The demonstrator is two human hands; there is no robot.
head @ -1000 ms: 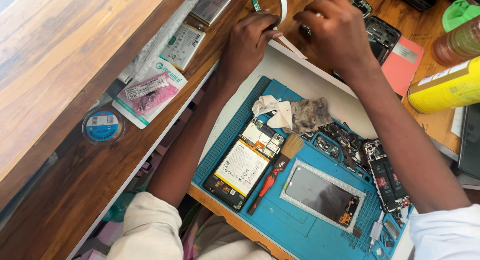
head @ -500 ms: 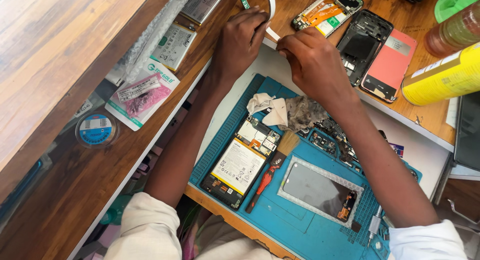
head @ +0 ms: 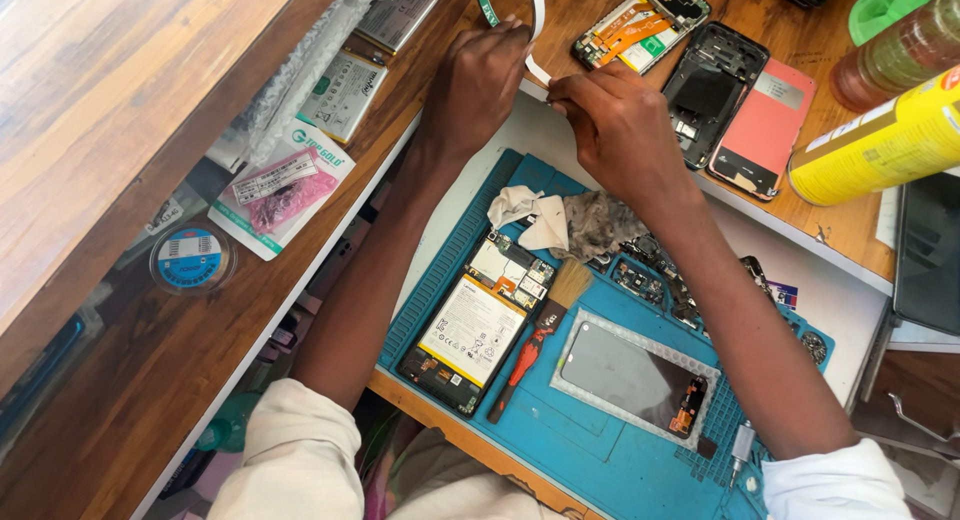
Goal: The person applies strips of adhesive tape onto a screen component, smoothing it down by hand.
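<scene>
- Both hands up close together: left hand [head: 478, 85] grips the tape roll [head: 510, 2], right hand [head: 620, 130] pinches its white strip [head: 539, 71]
- green-and-white packet [head: 280, 185] with pink bag sits left
- yellow can [head: 880, 140] lies right

A white tape strip [head: 537, 68] is pinched between the left hand [head: 480, 80] and right hand [head: 615, 125] at the far edge of the blue mat [head: 600, 450], where an opened phone [head: 478, 325] is laid.
</scene>
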